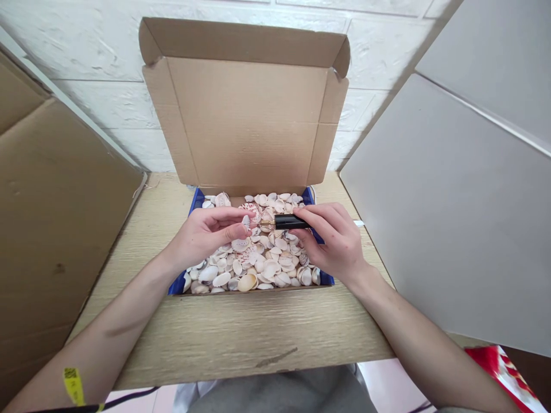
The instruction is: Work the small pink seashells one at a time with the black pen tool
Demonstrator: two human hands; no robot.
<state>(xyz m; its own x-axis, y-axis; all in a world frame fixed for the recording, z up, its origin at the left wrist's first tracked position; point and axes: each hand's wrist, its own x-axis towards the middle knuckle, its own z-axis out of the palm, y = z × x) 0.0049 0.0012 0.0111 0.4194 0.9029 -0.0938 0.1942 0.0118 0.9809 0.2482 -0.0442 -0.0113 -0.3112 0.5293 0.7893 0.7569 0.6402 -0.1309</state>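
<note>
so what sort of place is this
Probably a small work nook indoors: a wooden tabletop against a white brick-patterned wall, with an open cardboard box of seashells on it.

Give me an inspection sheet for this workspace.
Surface: wooden tabletop, dark mark near its front edge.
Job's things: open box of shells; black tool, tip towards a small shell, contact unclear.
Clutter: red-and-white item, lower right, off the tabletop.
Grips: left hand pinches the small shell; right hand holds the black tool.
Cables: dark cord, lower left, yellow tag beside it; second cord, lower right.
Surroundings: white brick-patterned wall behind, cardboard panel left, grey panel right.
</note>
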